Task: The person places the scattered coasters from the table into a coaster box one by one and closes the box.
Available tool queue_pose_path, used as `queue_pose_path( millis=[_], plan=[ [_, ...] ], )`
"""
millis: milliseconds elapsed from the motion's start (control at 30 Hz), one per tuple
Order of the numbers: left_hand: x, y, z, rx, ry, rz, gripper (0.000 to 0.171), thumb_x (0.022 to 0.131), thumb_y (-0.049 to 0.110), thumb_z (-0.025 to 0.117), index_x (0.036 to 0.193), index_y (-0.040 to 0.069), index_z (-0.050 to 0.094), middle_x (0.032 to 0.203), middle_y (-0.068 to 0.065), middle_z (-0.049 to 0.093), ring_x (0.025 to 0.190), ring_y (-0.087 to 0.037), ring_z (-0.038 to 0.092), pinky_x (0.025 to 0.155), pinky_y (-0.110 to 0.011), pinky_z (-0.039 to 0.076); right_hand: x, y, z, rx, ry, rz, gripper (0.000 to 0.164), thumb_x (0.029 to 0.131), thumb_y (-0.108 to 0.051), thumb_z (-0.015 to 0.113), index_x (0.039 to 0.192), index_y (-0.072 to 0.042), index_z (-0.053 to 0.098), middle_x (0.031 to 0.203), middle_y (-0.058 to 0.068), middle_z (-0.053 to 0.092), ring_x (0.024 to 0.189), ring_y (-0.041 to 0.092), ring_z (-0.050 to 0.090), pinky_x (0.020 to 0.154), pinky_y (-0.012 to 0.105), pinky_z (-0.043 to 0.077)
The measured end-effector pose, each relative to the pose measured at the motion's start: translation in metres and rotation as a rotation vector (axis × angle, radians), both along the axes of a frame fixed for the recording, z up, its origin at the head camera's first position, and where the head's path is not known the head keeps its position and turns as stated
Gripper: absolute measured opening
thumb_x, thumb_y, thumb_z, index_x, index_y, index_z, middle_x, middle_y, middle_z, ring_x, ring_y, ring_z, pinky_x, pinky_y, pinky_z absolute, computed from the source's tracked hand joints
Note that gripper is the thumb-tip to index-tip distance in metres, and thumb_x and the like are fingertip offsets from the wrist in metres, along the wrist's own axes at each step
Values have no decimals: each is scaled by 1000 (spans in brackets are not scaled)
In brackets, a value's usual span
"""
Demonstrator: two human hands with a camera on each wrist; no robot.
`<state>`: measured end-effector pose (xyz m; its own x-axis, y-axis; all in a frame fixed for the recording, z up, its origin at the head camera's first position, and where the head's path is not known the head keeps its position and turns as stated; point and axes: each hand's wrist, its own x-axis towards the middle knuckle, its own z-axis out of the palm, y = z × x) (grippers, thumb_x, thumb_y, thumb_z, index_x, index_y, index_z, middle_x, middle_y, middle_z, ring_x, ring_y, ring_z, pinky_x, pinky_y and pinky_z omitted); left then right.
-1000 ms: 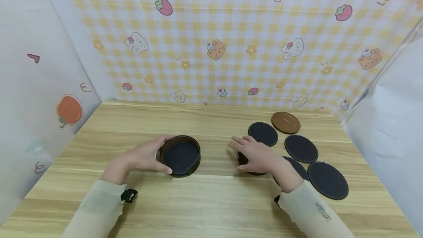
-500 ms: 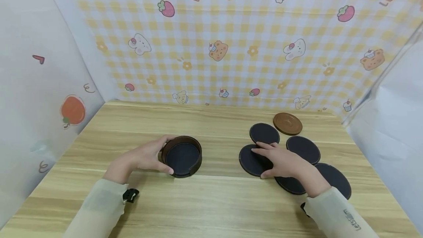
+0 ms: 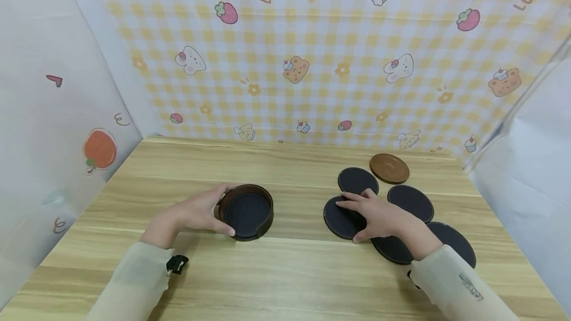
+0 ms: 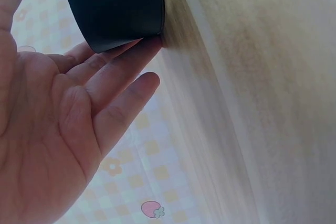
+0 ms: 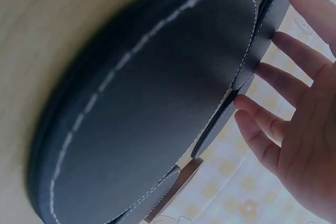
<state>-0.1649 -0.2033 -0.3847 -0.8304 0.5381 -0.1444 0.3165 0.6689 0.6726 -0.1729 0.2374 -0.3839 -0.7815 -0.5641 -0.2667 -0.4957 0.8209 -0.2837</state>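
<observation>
My left hand (image 3: 202, 209) holds the left side of a round, dark coaster holder (image 3: 267, 223), thumb at the front and fingers behind. One black coaster (image 3: 247, 216) lies inside it. The holder's smooth outer wall (image 4: 118, 11) shows close up in the left wrist view. My right hand (image 3: 379, 217) is spread over the right part of a black coaster (image 3: 335, 218), with the thumb by its front edge. In the right wrist view the fingers are extended close to that coaster; whether they touch it is hard to tell. A large white-stitched coaster (image 5: 152, 98) lies nearest that wrist.
More black coasters lie flat around the right hand: one behind (image 3: 358, 180), one at the right rear (image 3: 412, 203), one at the far right (image 3: 452, 241), one partly under the wrist (image 3: 390, 250). A brown ringed disc (image 3: 389, 168) lies behind them. A patterned cloth (image 3: 285, 38) borders the table.
My right hand has shifted right, uncovering most of the coaster beneath it; over the last half second it has barely moved. My left hand stays at the holder. The view has tilted slightly.
</observation>
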Motion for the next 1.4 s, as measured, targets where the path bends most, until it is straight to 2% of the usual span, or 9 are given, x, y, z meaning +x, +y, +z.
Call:
queue_pose_path(
  millis=[467, 900, 1400],
  plan=[
    [0, 2, 0, 0, -5, 3, 105, 71, 39, 89, 150, 4, 30, 143, -18, 53, 135, -38, 48, 109, -58, 37, 0, -1, -2, -26, -8, 13, 85, 75, -34, 87, 148, -17, 48, 161, 17, 30, 126, 30, 37, 79, 35, 50],
    [0, 1, 0, 0, 8, -8, 107, 72, 41, 89, 151, 3, 28, 147, -21, 48, 137, -40, 45, 109, -59, 37, 0, -4, 3, -33, -3, 34, 83, 76, -37, 86, 147, -16, 49, 158, 22, 31, 132, 37, 37, 90, 47, 51],
    [-2, -1, 0, -18, 5, -8, 107, 71, 43, 88, 150, 2, 28, 145, -20, 50, 136, -39, 46, 109, -58, 37, 2, -9, 1, -40, 33, 30, 83, 74, -42, 85, 146, -17, 51, 156, 22, 35, 130, 35, 41, 87, 44, 51]
  ],
)
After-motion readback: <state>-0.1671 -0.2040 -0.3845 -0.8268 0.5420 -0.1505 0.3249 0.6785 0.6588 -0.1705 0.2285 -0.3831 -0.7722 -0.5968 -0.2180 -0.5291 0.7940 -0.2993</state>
